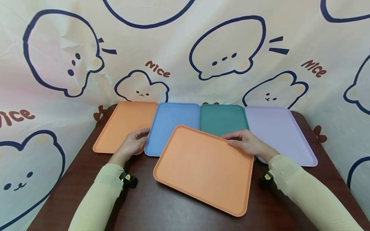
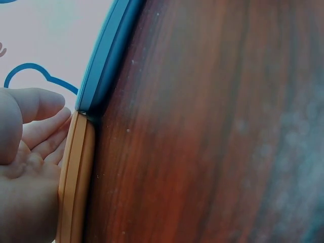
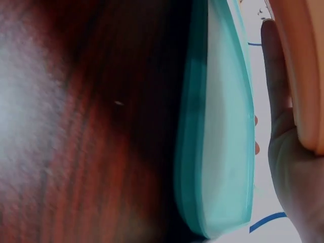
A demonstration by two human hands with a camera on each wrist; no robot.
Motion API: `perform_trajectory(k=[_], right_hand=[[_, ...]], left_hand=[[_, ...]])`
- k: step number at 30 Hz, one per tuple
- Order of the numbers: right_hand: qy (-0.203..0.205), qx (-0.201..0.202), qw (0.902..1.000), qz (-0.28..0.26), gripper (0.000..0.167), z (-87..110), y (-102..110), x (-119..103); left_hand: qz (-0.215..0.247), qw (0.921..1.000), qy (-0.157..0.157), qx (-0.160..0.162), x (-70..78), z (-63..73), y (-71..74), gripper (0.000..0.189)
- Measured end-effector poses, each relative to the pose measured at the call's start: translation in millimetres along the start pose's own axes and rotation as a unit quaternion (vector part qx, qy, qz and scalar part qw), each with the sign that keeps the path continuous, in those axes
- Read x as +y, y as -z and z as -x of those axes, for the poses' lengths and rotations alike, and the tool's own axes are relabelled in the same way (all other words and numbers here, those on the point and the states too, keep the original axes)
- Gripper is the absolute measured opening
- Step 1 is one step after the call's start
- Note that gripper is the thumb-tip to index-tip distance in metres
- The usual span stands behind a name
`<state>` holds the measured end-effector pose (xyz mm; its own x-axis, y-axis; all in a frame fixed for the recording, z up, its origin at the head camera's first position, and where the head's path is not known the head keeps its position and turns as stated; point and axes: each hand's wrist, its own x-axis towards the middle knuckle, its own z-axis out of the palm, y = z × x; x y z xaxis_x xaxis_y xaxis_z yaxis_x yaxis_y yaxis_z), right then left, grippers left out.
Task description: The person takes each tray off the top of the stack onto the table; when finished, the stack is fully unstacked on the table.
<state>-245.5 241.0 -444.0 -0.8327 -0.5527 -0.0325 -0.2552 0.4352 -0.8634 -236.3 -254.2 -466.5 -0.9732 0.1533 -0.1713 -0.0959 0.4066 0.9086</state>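
My right hand (image 1: 249,143) grips an orange rectangular tray (image 1: 203,170) at its far right edge. That tray is tilted and raised, overlapping the blue tray (image 1: 177,120) and the green tray (image 1: 222,118). In the right wrist view, a finger (image 3: 276,76) lies along the underside of the held tray (image 3: 309,66), above the green tray (image 3: 228,152). My left hand (image 1: 130,143) is over a second orange tray (image 1: 127,120), near its seam with the blue one. Its fingers look relaxed in the left wrist view, grasping nothing; whether they touch the tray cannot be told.
A purple tray (image 1: 277,134) lies at the right end of the row, beyond the green one. The row lies along the back of a dark brown wooden table (image 1: 138,205). A cartoon-printed cloth (image 1: 179,45) hangs behind and at both sides.
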Motion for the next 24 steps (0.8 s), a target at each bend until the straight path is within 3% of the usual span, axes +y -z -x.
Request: perform_trajectory(k=[14, 20, 24], right_hand=[[0.071, -0.077, 0.9944, -0.012, 0.028, 3.4, -24, -3], [0.1, -0.084, 0.9909, 0.031, 0.026, 2.4, -31, -4], [0.094, -0.075, 0.9894, 0.081, 0.023, 2.8, -37, -9]], left_hand=[[-0.002, 1.0, -0.009, -0.003, -2.6, -1.5, 0.3, 0.055], [-0.006, 0.9999, -0.014, -0.002, -1.4, -0.7, 0.2, 0.054], [0.0, 0.9999, -0.01, -0.001, 0.5, 1.4, -0.3, 0.054]])
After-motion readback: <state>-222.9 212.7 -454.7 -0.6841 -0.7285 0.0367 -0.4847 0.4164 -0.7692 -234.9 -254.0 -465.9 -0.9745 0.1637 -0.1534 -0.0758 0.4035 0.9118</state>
